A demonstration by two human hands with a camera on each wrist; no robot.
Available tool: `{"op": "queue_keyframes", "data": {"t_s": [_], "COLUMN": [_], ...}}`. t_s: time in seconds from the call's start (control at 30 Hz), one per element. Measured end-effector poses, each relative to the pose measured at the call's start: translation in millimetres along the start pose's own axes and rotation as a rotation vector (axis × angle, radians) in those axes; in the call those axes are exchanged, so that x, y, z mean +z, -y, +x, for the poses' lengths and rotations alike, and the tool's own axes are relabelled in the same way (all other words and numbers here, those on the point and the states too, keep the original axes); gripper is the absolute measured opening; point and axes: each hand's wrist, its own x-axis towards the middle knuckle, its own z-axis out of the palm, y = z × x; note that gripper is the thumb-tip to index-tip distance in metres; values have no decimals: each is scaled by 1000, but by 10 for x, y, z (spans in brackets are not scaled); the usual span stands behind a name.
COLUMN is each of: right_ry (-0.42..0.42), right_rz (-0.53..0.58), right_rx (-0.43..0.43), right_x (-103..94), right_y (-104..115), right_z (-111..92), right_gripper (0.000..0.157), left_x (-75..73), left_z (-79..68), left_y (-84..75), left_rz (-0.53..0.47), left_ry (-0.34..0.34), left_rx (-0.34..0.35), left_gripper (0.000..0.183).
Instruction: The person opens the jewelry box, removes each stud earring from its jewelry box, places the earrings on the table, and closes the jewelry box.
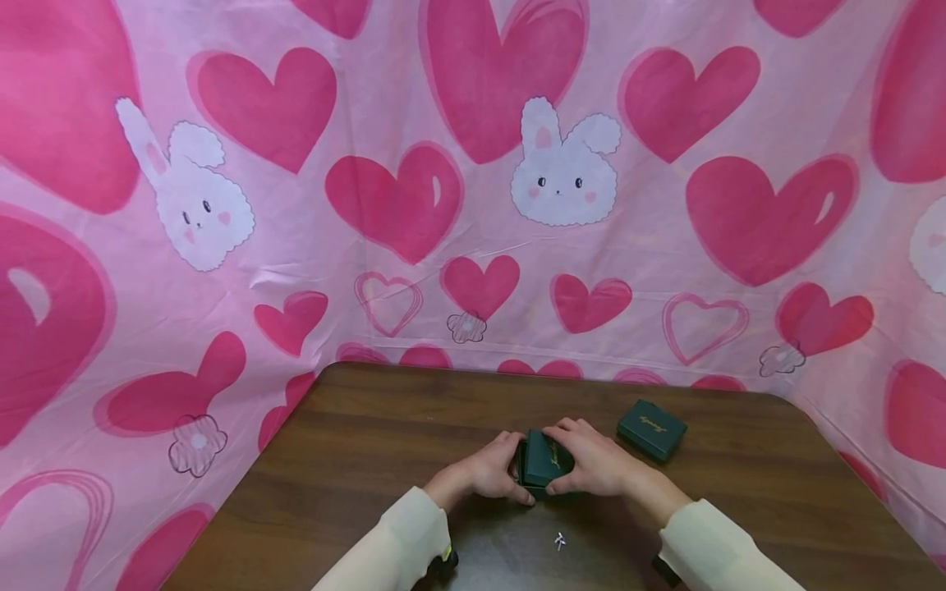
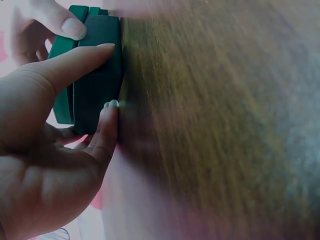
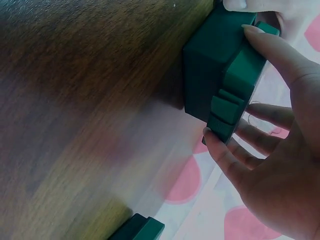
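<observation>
A small dark green box point(image 1: 543, 458) with gold lettering on its lid sits on the table between both hands. My left hand point(image 1: 491, 469) grips its base point(image 2: 97, 82) from the left, thumb along the near side and fingers on the opposite side. From the right, my right hand point(image 1: 600, 461) holds the lid point(image 3: 245, 67) between thumb and fingers. The lid lies askew on the base, with a gap along one edge in the left wrist view. What is inside the box is hidden. Nearer to me lies a tiny silvery piece point(image 1: 560, 541), too small to identify.
A second green box point(image 1: 652, 429) with gold lettering stands shut to the right, behind my right hand. The brown wooden table point(image 1: 355, 460) reaches back to a pink cloth point(image 1: 488, 238) printed with hearts and rabbits, which hangs around it.
</observation>
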Motion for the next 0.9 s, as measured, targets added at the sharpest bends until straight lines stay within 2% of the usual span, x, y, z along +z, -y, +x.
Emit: {"op": "queue_keyframes", "data": {"t_s": [0.33, 0.6, 0.9], "right_ry": [6, 11, 19], "right_rz": [6, 13, 9], "right_rx": [0, 7, 0], "right_x": [-16, -20, -25], "right_y": [-19, -28, -49], "right_z": [-26, -19, -37], "right_gripper": [82, 81, 82], "left_x": [-9, 4, -9], "left_z": [3, 28, 12], "left_y": [-17, -20, -33], "left_rz": [-20, 48, 1], "left_ry": [2, -19, -17], "left_rx": [0, 22, 21], "left_gripper": [74, 77, 69]}}
